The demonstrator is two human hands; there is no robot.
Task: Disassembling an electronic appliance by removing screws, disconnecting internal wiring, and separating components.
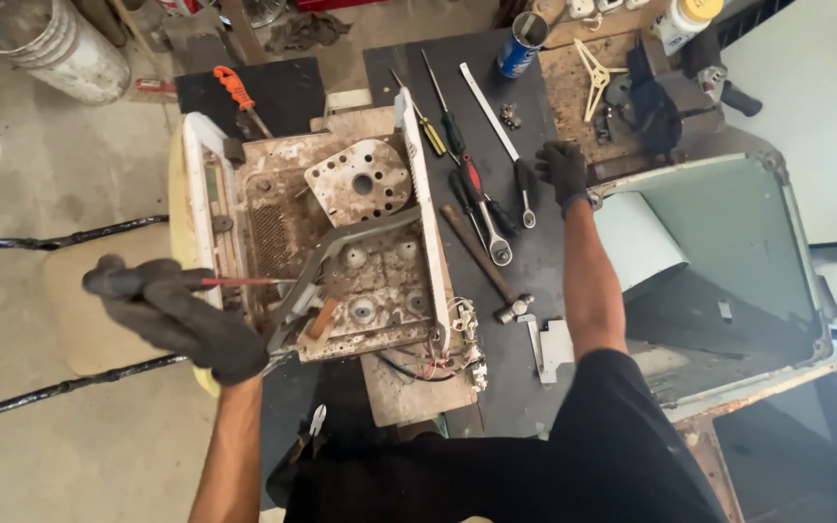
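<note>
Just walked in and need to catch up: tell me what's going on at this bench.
A person in black gloves is working on a rusty, stripped-down appliance chassis lying on a dark workbench. The left hand holds a red-shafted screwdriver with its tip at the chassis's left side. The right hand reaches over a row of tools, at a wrench. A hammer lies nearby, and a detached pale green metal casing sits to the right.

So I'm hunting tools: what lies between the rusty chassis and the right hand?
In the head view, between the chassis and the right hand lie screwdrivers, a ratchet wrench and a hammer.
</note>
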